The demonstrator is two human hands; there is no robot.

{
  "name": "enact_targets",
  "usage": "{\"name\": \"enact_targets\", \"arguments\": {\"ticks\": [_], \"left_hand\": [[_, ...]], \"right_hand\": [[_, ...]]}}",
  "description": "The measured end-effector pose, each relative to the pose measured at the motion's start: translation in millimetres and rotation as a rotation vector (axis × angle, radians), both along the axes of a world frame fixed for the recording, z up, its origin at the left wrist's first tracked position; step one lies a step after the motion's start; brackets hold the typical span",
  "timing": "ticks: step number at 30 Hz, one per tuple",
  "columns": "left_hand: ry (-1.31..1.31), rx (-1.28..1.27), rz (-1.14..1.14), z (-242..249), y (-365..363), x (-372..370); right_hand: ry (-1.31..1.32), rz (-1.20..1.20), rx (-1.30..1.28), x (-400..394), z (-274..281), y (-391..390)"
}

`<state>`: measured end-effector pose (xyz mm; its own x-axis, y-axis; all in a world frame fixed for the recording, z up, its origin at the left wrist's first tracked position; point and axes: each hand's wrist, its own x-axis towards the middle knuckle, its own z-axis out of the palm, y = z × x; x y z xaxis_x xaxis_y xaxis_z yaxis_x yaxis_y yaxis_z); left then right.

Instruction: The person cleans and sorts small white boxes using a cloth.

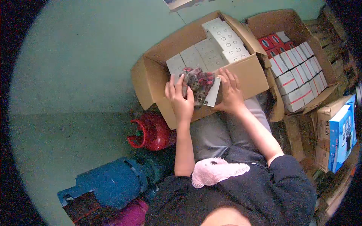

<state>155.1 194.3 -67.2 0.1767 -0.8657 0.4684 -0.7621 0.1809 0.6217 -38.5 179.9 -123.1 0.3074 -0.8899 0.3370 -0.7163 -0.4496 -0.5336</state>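
Note:
A bundle in clear plastic (199, 83), dark with pink-red bits, is held over the near edge of an open cardboard box (249, 77). My left hand (180, 96) grips its left side with bent fingers. My right hand (230, 92) is at the other side, next to a white card or small box (212, 92) that stands tilted against the bundle. Whether the right fingers press on the white piece is hard to tell. Inside the cardboard box, behind the bundle, are rows of white boxes (205, 54) with round marks.
At the right, a second carton (275, 22) holds white boxes with red stripes (298, 75) and red boxes (271, 41). A blue package (343, 135) leans at the far right. Red (156, 132) and blue (109, 180) gas cylinders lie at the lower left.

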Motion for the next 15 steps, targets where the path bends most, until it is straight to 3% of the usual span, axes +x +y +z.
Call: {"name": "enact_targets", "arguments": {"ticks": [2, 6, 11, 15], "left_hand": [[-0.296, 0.006, 0.117, 2, 8, -1], [-0.581, 0.122, -0.085, -11, 17, -8], [-0.607, 0.113, -0.093, -10, 18, -47], [-0.606, 0.058, -0.072, 3, -5, -49]], "right_hand": [[-0.015, -0.009, -0.017, 1, 0, 0], [-0.057, 0.007, -0.044, 1, -1, -1], [-0.04, 0.015, -0.087, 3, -18, -4], [-0.082, 0.029, -0.007, -2, 0, 3]]}}
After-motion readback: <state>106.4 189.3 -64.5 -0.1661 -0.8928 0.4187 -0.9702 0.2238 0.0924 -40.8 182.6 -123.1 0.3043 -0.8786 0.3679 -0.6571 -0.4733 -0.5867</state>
